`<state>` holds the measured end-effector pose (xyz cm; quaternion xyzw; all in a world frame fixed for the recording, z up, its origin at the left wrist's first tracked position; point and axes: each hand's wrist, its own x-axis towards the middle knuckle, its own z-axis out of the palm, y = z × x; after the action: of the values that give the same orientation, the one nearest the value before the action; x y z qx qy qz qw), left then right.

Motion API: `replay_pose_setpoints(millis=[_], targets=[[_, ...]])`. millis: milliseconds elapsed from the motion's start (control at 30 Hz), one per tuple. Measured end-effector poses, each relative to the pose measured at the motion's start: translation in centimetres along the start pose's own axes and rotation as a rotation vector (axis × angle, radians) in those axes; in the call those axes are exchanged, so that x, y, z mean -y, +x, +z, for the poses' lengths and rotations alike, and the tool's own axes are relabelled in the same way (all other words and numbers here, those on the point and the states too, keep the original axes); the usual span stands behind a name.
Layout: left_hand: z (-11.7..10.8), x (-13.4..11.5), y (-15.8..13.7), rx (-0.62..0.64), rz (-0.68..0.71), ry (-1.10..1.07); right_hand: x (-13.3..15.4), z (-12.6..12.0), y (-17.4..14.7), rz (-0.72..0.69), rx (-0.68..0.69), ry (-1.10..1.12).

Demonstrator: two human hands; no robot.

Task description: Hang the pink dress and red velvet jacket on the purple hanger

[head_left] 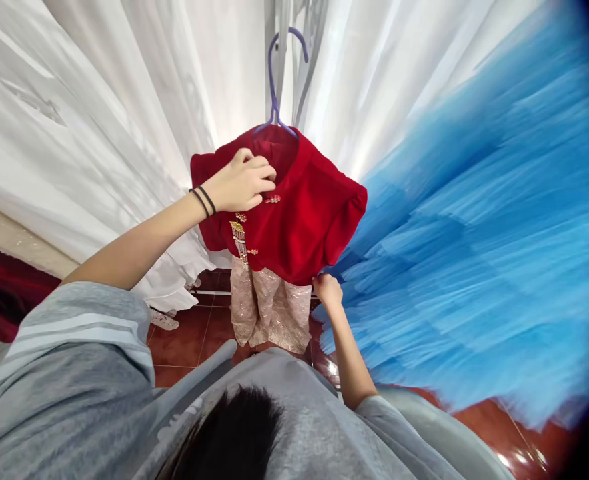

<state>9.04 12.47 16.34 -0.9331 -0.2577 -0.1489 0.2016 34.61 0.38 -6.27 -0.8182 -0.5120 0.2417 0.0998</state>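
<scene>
The short-sleeved velvet top is bright red all over. Close to its front edge sit small flower-shaped clasps in gold and red, and a dangly tassel, gold at its top with pale strings below. The thin curved hanger is purple. The shiny cloth under the top's bottom edge is pale pinky-beige with a crinkly pattern. The long dresses are white; the fluffy net skirt is bright blue. The tiled floor is brownish red with pale lines. The cotton shirt is grey, with white stripes on its left sleeve. The thin wrist bands are black.

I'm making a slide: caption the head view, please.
Left hand over a red top on a purple hanger, right hand at its hem.
</scene>
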Motion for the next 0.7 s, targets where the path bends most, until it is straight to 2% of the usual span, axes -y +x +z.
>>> replay_pose_setpoints(millis=[33, 100, 167, 233, 300, 400, 467, 533, 633, 700], targets=[[0.2, 0.3, -0.1, 0.033, 0.066, 0.058, 1.4, -0.5, -1.0, -0.07, -0.03, 0.015], [1.0, 0.7, 0.1, 0.097, 0.133, 0.134, 5.0, -1.0, -3.2, -0.298, -0.185, 0.105], [1.9, 0.8, 1.0, 0.149, 0.116, 0.17, 8.9, -1.0, -5.4, -0.551, -0.409, 0.205], [2.4, 0.7, 2.4, 0.138, 0.045, 0.165, 12.5, -0.8, -6.9, -0.688, -0.564, 0.247], [2.2, 0.5, 3.9, 0.033, -0.033, 0.124, 15.1, -0.6, -7.1, -0.692, -0.616, 0.229], [1.2, 0.5, 5.1, -0.132, -0.104, 0.027, 16.7, -0.6, -5.1, -0.626, -0.625, 0.195], [0.9, 0.5, 5.2, -0.126, -0.118, -0.025, 16.7, -1.0, -3.1, -0.607, -0.606, 0.194], [0.9, 0.5, 5.0, -0.064, -0.133, -0.062, 16.1, -1.5, -1.8, -0.636, -0.56, 0.228], [1.3, 0.4, 4.9, -0.015, -0.171, -0.117, 15.4, -2.2, -2.1, -0.745, -0.501, 0.327], [1.4, 0.3, 5.1, -0.014, -0.172, -0.149, 15.5, -2.4, -3.3, -0.809, -0.539, 0.359]])
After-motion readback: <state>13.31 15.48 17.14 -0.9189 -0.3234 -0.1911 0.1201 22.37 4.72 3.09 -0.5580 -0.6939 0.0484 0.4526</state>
